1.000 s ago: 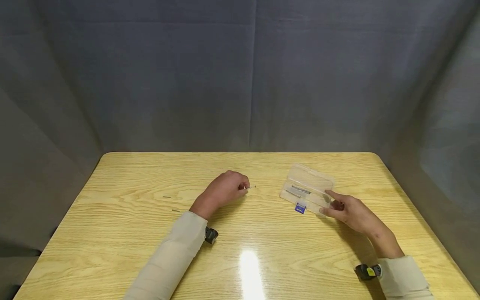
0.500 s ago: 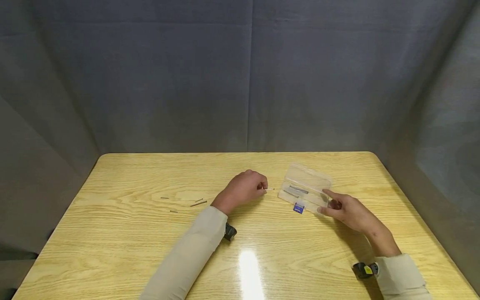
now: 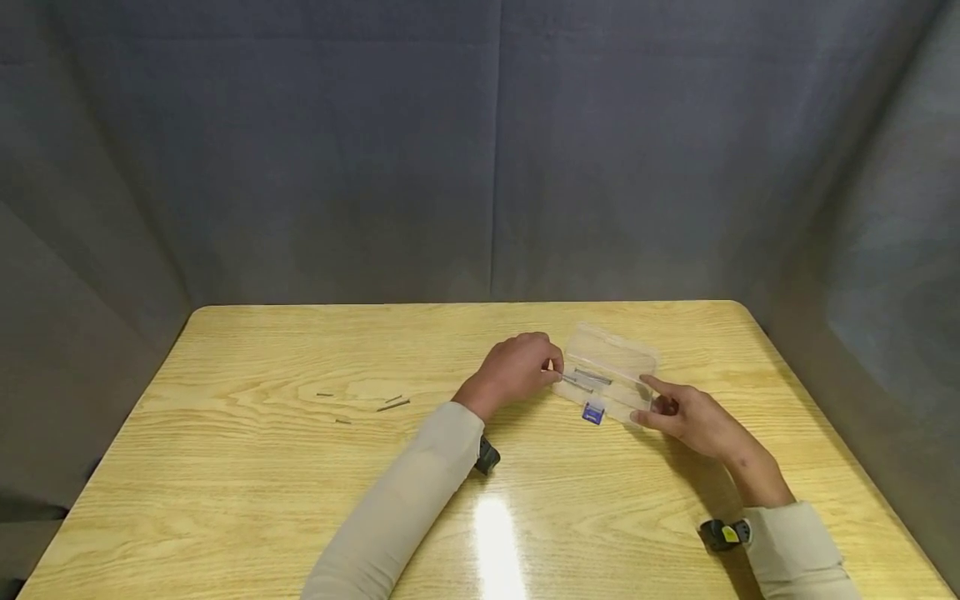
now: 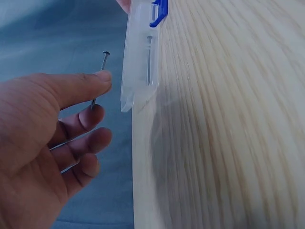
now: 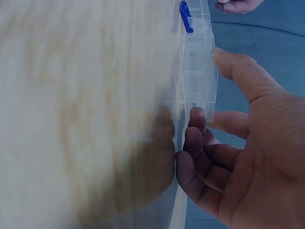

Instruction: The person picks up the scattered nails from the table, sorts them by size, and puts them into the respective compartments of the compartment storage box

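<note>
My left hand point(image 3: 521, 371) pinches a screw point(image 4: 104, 61) between thumb and fingertip. Its head points up in the left wrist view. The hand is at the left end of a clear plastic box point(image 3: 630, 359), whose lid stands open. Several long screws point(image 3: 593, 377) lie inside the box's left part. A blue latch point(image 3: 592, 413) sits on the box's near side. My right hand point(image 3: 701, 423) holds the right end of the box, thumb on the near edge and fingers round the end; in the right wrist view the fingers point(image 5: 193, 143) curl by the tabletop.
Several loose screws lie on the wooden table point(image 3: 225, 475) to the left, among them a longer screw point(image 3: 393, 406) and a small screw point(image 3: 342, 422). A grey curtain point(image 3: 337, 167) hangs behind the table and at both sides.
My left hand has moved right with the screw, from mid-table to the left end of the box. Loose screws under the left arm came into sight. My right hand stays at the box.
</note>
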`<state>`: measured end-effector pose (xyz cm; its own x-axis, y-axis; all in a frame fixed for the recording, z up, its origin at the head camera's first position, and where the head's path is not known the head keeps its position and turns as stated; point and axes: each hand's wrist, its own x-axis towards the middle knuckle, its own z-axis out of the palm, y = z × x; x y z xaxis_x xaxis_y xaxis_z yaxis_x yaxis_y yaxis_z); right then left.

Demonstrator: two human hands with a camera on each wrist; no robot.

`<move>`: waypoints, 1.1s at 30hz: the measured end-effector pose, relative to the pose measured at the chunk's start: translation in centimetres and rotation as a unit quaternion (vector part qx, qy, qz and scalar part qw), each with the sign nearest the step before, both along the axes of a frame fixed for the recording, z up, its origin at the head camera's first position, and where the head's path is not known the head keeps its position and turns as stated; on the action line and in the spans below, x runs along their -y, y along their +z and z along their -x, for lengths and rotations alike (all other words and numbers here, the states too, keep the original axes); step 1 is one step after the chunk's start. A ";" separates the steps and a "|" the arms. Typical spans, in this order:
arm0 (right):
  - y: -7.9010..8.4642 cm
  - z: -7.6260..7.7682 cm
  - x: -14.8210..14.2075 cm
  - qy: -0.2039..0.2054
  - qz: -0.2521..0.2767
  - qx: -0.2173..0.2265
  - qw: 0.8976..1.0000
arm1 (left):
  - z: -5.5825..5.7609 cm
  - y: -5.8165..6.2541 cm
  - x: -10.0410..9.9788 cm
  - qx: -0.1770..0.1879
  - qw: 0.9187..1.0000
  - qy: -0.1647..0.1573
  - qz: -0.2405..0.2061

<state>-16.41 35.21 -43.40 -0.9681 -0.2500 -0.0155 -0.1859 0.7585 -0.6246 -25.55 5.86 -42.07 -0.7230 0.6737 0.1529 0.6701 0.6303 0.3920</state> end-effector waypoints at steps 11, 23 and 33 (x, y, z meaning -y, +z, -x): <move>0.0 0.0 -0.1 -0.002 -0.009 -0.001 1.000 | 0.4 0.1 -2.2 0.015 1.000 -0.004 0.008; -0.1 0.0 0.1 0.006 -0.001 0.000 1.000 | -0.1 -0.3 -2.7 0.053 0.999 0.005 0.011; 0.0 0.0 0.1 0.002 -0.008 -0.003 1.000 | -0.4 0.1 -1.3 0.035 0.999 0.008 0.003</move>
<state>-16.43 35.13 -43.43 -0.9670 -0.2544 -0.0134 -0.1934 0.7675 -0.6111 -25.13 7.21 -41.98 -0.7427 0.6625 0.0972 0.6308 0.6437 0.4333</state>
